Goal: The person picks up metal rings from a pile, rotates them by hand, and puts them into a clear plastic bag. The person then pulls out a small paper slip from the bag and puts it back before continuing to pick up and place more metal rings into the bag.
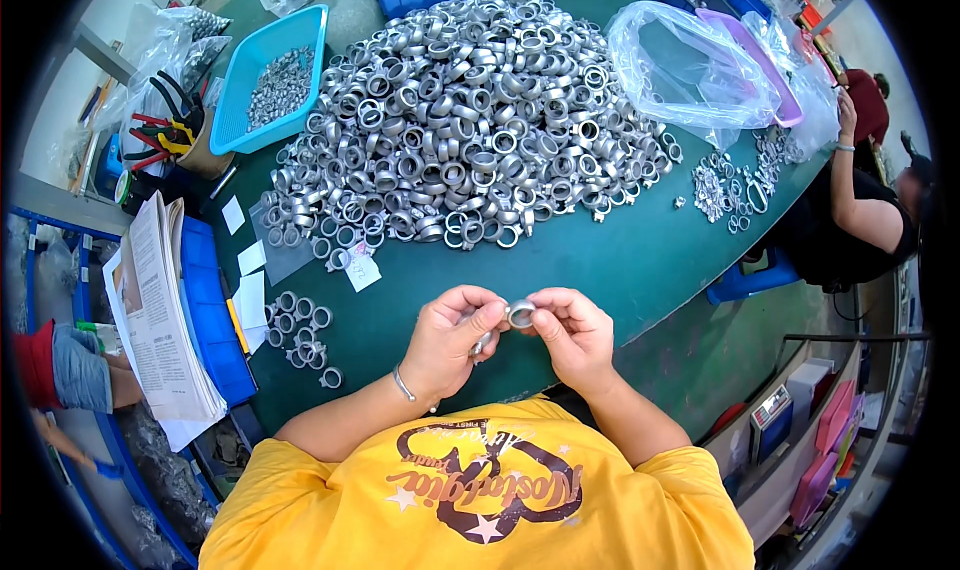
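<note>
A grey metal ring with a small lug (521, 314) is pinched between my two hands, just above the near edge of the green table. My left hand (450, 338) has thumb and forefinger at the lug side, and a second small metal piece (483, 344) shows under its curled fingers. On the ring's other side, the thumb and fingers of my right hand (575, 340) close on its rim. Beyond my hands rises a big heap of similar metal rings (470, 120). A smaller group of rings (298, 332) lies to the left of my left hand.
A turquoise basket (318, 65) of small metal parts stands left of the heap, near several pliers (165, 130). Newspapers (165, 320) lean by a blue bin (218, 315). At right are a clear plastic bag (690, 70), small loose parts (715, 185) and a seated person (865, 205).
</note>
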A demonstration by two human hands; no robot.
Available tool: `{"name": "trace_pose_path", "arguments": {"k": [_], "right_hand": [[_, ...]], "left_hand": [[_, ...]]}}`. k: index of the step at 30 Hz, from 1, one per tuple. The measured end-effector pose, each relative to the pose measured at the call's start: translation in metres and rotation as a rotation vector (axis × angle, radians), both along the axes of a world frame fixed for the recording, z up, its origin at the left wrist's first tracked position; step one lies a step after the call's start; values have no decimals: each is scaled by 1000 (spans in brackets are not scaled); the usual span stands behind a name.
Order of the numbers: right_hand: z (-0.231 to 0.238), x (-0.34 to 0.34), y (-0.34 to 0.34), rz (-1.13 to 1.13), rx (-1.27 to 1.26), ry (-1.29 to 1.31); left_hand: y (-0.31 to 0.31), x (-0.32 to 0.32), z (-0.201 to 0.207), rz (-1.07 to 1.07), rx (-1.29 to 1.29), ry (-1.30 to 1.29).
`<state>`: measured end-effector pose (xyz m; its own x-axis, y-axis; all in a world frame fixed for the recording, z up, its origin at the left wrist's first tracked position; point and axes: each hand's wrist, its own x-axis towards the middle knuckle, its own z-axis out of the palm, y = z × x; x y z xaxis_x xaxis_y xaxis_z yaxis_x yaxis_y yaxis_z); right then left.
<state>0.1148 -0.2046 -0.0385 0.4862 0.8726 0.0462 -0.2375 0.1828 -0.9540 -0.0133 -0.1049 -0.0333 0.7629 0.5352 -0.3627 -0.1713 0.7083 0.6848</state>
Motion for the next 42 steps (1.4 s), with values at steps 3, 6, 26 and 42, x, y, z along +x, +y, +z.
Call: {"name": "trace_pose_path", "arguments": {"k": [3, 6, 26, 42], "right_hand": [[2, 3, -1, 84, -97, 47], [1, 6, 1, 168, -193, 72], [77, 199, 65, -474, 71, 264], [-6, 111, 35, -207, -399, -1489]], "left_hand": [[1, 0, 3, -21, -50, 31], [2, -1, 3, -30, -95, 38], [13, -2, 3, 143, -146, -85], [15, -6, -4, 84, -162, -82]]}}
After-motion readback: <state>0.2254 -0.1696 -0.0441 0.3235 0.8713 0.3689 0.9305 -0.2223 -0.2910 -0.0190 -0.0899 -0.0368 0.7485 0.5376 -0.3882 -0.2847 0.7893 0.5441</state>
